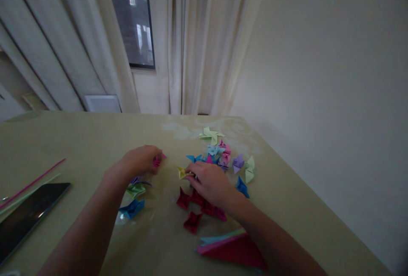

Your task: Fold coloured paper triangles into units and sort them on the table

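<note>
My left hand (142,160) is closed on a pink folded paper piece (157,161), which pokes out past the fingertips. Just below that hand lie a green folded paper piece (137,189), a partly hidden purple one and a blue one (132,209). To the right, my right hand (211,181) pinches a yellow folded paper piece (182,173) between thumb and fingers. Several dark red folded pieces (192,222) lie beneath and in front of this hand. Beyond it is a cluster of blue, pink, light blue and purple pieces (237,163), partly covered by the hand.
A pale green pinwheel-shaped paper (211,135) lies farthest back on the table (79,136). Folded red and light blue sheets (231,248) rest under my right forearm. At left are a black phone-like slab (35,212) and a thin pink stick (35,181). A wall borders the right edge.
</note>
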The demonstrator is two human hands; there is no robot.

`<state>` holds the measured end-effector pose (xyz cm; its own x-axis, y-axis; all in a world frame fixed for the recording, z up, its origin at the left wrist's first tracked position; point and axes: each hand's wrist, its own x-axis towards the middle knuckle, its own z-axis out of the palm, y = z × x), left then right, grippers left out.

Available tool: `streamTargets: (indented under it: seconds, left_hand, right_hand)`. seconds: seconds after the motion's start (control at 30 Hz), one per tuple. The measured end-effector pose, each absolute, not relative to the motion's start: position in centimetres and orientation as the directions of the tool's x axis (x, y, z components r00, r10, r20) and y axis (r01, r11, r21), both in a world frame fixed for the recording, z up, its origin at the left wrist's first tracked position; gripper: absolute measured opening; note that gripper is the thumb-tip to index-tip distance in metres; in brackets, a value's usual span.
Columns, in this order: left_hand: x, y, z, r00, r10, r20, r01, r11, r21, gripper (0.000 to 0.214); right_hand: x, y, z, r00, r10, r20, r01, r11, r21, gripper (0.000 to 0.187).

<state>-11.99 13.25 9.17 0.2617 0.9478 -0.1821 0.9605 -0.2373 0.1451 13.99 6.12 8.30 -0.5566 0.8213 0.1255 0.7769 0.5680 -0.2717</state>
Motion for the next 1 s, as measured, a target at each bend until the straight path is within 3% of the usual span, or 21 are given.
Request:
streamTargets:
  seconds: [0.1, 0.2, 0.3, 0.43, 0.53, 0.7, 0.8, 0.87, 0.93, 1.0]
  left_hand:
    - [-11.9, 13.6, 7.9, 0.197, 0.96, -0.199, 0.98, -0.188, 0.064, 0.019]
    - [-11.5, 13.8, 8.2, 0.202, 0.965, -0.168, 0.978, -0.191, 0.081, 0.017]
    - [-11.3, 13.6, 10.0, 0.298, 0.954, -0.006, 0.916, -0.284, 0.283, 0.016]
    - [-10.0, 11.7, 13.0, 0.394, 0.891, 0.224, 0.604, -0.435, 0.668, 0.02]
    - [-8.3, 10.1, 14.4, 0.392, 0.863, 0.318, 0.424, -0.477, 0.77, 0.022]
    - [-5.9, 8.7, 14.8, 0.445, 0.833, 0.329, 0.21, -0.454, 0.866, 0.022]
    - [-5.8, 9.1, 14.6, 0.41, 0.844, 0.347, 0.217, -0.459, 0.861, 0.028]
    - [-6.7, 10.1, 13.8, 0.338, 0.874, 0.349, 0.365, -0.464, 0.807, 0.032]
    - [-8.3, 11.6, 12.2, 0.265, 0.908, 0.326, 0.611, -0.419, 0.672, 0.032]
    - [-10.2, 13.3, 9.8, 0.247, 0.934, 0.259, 0.841, -0.339, 0.421, 0.034]
  right_hand:
    - [13.4, 6.1, 7.0, -0.584, 0.809, 0.072, 0.785, 0.585, -0.206, 0.016]
    - [13.4, 6.2, 6.7, -0.584, 0.808, 0.076, 0.787, 0.587, -0.191, 0.016]
    - [14.1, 6.4, 7.8, -0.537, 0.824, 0.181, 0.774, 0.567, -0.281, 0.018]
    - [14.9, 6.2, 10.0, -0.401, 0.815, 0.418, 0.661, 0.573, -0.484, 0.033]
    - [15.2, 5.8, 11.2, -0.345, 0.782, 0.518, 0.53, 0.618, -0.581, 0.04]
    - [15.5, 5.5, 11.8, -0.307, 0.773, 0.555, 0.451, 0.632, -0.63, 0.017]
    - [16.1, 5.8, 12.2, -0.285, 0.789, 0.544, 0.438, 0.612, -0.658, 0.017]
    - [16.7, 6.3, 12.5, -0.256, 0.804, 0.537, 0.448, 0.591, -0.671, 0.016]
    - [17.5, 6.9, 12.6, -0.223, 0.823, 0.522, 0.476, 0.559, -0.679, 0.015]
    - [18.0, 7.6, 12.3, -0.224, 0.846, 0.484, 0.505, 0.525, -0.685, 0.017]
